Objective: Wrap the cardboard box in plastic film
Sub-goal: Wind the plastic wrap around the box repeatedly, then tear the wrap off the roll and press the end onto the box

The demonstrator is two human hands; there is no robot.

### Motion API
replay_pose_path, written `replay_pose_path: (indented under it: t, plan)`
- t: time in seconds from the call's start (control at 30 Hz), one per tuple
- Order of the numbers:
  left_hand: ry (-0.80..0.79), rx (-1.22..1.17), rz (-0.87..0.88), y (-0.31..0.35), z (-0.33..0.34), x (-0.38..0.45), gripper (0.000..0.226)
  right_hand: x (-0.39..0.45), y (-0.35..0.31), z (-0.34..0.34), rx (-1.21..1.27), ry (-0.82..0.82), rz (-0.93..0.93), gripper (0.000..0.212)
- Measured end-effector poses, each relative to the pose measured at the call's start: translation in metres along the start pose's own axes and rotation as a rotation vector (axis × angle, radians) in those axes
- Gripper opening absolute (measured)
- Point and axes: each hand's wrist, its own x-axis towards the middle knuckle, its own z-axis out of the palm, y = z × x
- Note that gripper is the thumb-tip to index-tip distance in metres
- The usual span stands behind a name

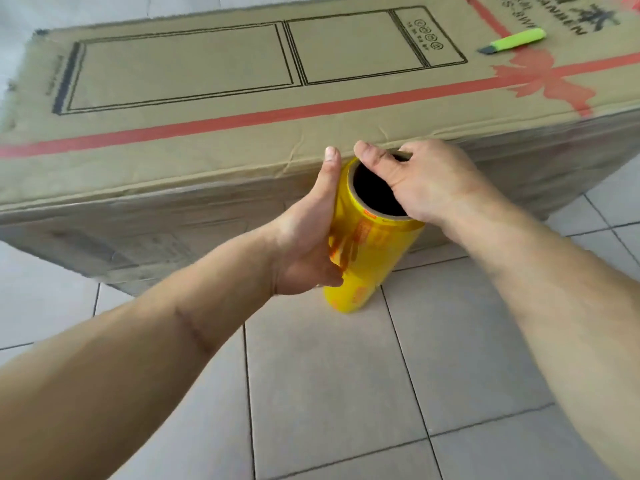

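- a large cardboard box [242,109] lies on its side on the tiled floor [346,393], filling the upper half of the view, its top face printed with a black line drawing and a red ribbon with a bow
- the near side face of the box looks glossy, as though already covered in film, though the blur makes that hard to confirm
- a yellow roll of plastic film [367,258] stands tilted against the near side of the box, its lower end at the floor and its open cardboard core facing the camera
- the left hand [308,233] grips the roll's left flank, thumb stretched up along it towards the box's top edge, fingers curled round the side
- the right hand [429,178] holds the roll's upper rim, thumb lying across the mouth of the core and fingers curled over the far edge
- a green utility knife [512,40] lies on top of the box near its right end, well apart from both hands
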Motion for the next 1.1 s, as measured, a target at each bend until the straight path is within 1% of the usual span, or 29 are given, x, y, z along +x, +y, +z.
replay_pose_path:
  t: [0.1,0.2,0.23,0.3,0.37,0.43,0.47,0.53,0.6,0.67,0.73,0.8,0.83,0.9,1.03,1.1]
  plan:
    - [0.005,0.123,0.066,-0.003,-0.005,0.002,0.097,0.000,-0.002,-0.002,-0.064,0.007,-0.058,0.094]
    - [0.051,0.240,0.062,-0.006,-0.012,0.001,0.105,-0.006,-0.010,-0.011,-0.243,0.027,-0.083,0.087]
    - [0.086,0.273,0.071,-0.008,-0.013,0.000,0.105,-0.010,-0.013,-0.013,-0.285,0.039,-0.091,0.081]
    - [0.177,0.299,0.131,-0.009,-0.017,-0.006,0.099,-0.017,-0.021,-0.017,-0.300,0.084,-0.104,0.060]
    - [0.226,0.252,0.188,-0.010,-0.020,-0.010,0.084,-0.019,-0.031,-0.015,-0.297,0.131,-0.145,0.042]
    - [0.233,0.255,0.221,-0.013,-0.020,-0.014,0.061,-0.021,-0.043,-0.008,-0.272,0.143,-0.249,0.034]
    - [0.231,0.308,0.246,-0.014,-0.020,-0.017,0.047,-0.023,-0.048,-0.004,-0.236,0.109,-0.319,0.031]
    - [0.263,0.503,0.344,-0.013,-0.024,-0.023,0.022,-0.027,-0.056,0.005,-0.233,-0.027,-0.437,0.029]
    - [0.346,0.705,0.469,-0.007,-0.032,-0.030,0.023,-0.029,-0.055,0.008,-0.278,-0.117,-0.453,0.036]
    - [0.429,0.834,0.612,0.000,-0.039,-0.037,0.020,-0.030,-0.053,0.006,-0.284,-0.140,-0.430,0.042]
    - [0.508,0.932,0.766,0.004,-0.046,-0.042,0.028,-0.032,-0.052,0.002,-0.308,-0.166,-0.430,0.045]
    - [0.526,1.022,0.861,0.004,-0.051,-0.046,0.036,-0.034,-0.052,0.002,-0.353,-0.174,-0.427,0.047]
    - [0.520,1.078,0.873,0.003,-0.053,-0.047,0.039,-0.035,-0.053,0.002,-0.373,-0.173,-0.423,0.048]
    - [0.516,1.155,0.837,0.005,-0.056,-0.047,0.043,-0.034,-0.054,0.003,-0.400,-0.174,-0.399,0.046]
    - [0.499,1.166,0.785,0.015,-0.060,-0.042,0.038,-0.032,-0.058,0.007,-0.473,-0.164,-0.319,0.039]
    - [0.481,1.190,0.769,0.021,-0.062,-0.040,0.037,-0.031,-0.057,0.010,-0.516,-0.116,-0.350,0.032]
